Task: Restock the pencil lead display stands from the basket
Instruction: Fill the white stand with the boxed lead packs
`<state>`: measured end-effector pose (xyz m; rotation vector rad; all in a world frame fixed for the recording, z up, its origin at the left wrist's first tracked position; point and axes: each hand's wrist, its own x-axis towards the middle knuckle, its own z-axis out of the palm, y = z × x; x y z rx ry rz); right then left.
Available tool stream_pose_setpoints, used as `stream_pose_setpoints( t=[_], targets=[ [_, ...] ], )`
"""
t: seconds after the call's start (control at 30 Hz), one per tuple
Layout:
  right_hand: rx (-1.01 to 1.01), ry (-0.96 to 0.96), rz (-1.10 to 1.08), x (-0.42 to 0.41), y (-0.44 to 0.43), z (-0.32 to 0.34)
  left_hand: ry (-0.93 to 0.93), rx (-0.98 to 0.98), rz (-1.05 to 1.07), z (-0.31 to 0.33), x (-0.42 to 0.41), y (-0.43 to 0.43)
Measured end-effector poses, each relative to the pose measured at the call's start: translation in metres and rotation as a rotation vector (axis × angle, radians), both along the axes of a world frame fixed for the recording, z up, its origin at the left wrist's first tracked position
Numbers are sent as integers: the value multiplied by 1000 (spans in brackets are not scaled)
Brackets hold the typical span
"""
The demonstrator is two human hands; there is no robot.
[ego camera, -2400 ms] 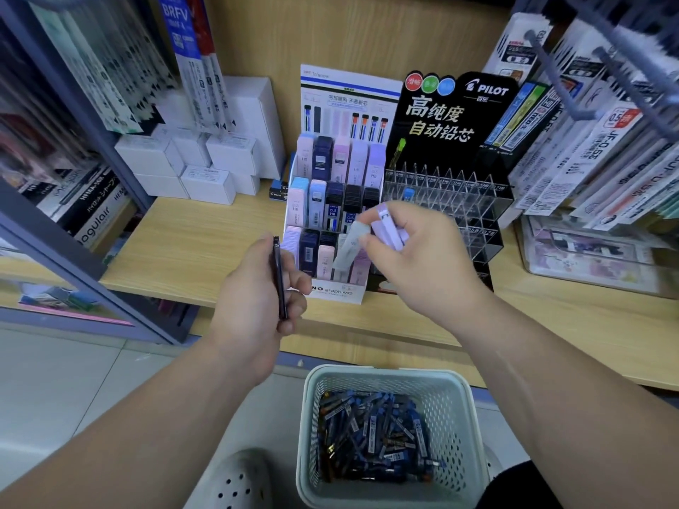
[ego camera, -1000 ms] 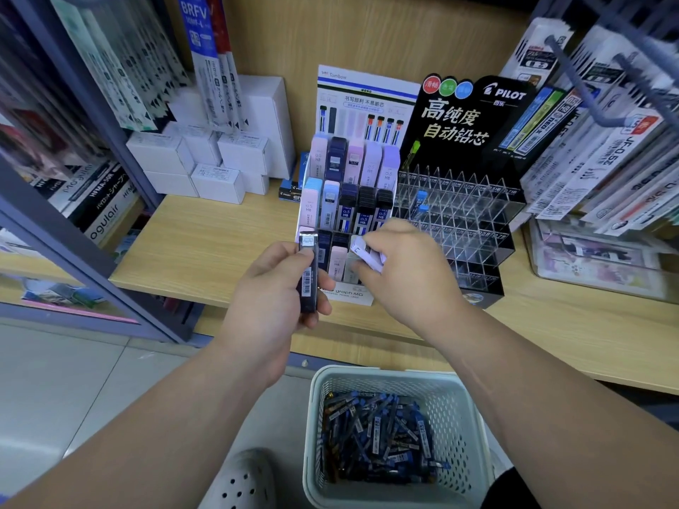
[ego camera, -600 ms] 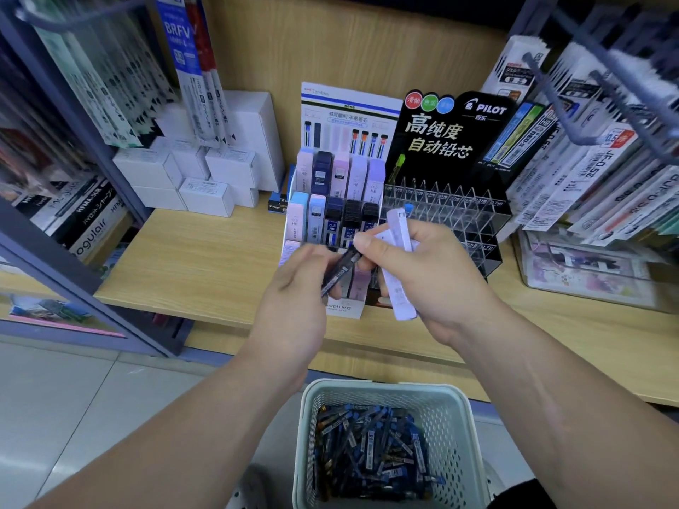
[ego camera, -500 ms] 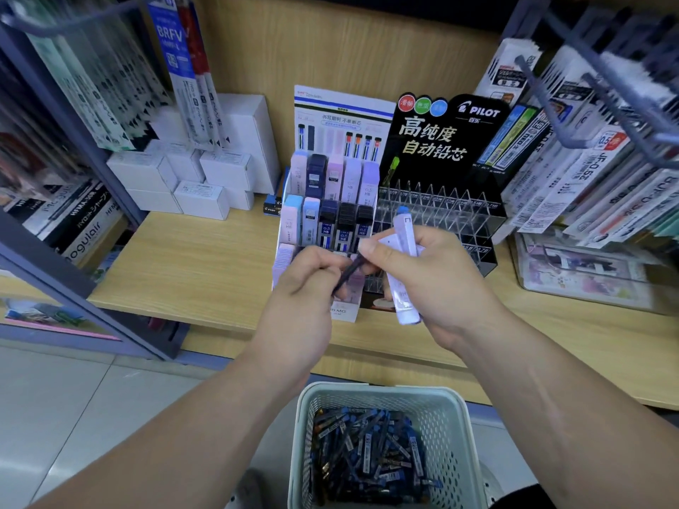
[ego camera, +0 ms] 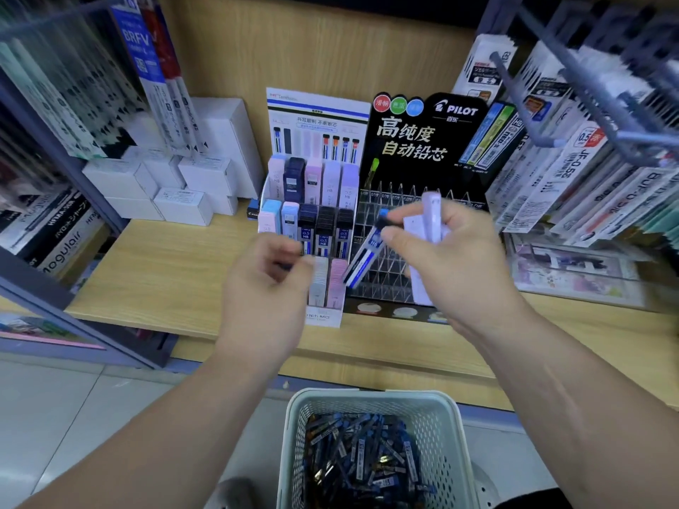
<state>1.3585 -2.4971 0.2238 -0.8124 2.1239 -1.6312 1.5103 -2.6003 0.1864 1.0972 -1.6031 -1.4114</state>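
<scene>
The right hand (ego camera: 452,259) pinched a blue-capped lead tube (ego camera: 367,251) between thumb and forefinger while its other fingers gripped pale lavender lead cases (ego camera: 431,218). The tube lay slanted, cap up and to the right, its lower end over the clear Pilot stand (ego camera: 382,279) just behind it. That hand was the nearer one for slotting; the left hand (ego camera: 268,284) hovered curled before the white stand (ego camera: 323,317), too blurred to tell whether it held anything, with the basket (ego camera: 371,397) of refills below

Single head-worn wide-angle view, looking forward and down, close to shelf (ego camera: 154,273) edge, basket (ego camera: 371,402) directly below
</scene>
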Motion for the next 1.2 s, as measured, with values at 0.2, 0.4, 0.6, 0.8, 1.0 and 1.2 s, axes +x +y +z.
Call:
stream_pose_setpoints(
  t=[0.2, 0.4, 0.6, 0.8, 1.0, 1.2],
  targets=[
    [-27, 249, 2, -12, -23, 14, -204, 4, 116, -8, 14, -27],
    [126, 405, 114, -8, -37, -1, -227, 138, -49, -15, 16, -20],
    [149, 611, 107, -11, -42, -11, -230, 158, -75, -17, 21, -22],
    [147, 774, 194, -2, -51, -19, -210, 185, -76, -18, 24, -24],
    [250, 814, 157, -6, -54, -29, -208, 214, -75, -14, 25, -24],
    [44, 122, 65, 4, -43, -3, -171, -144, 80, 2, 27, -22]
  ],
)
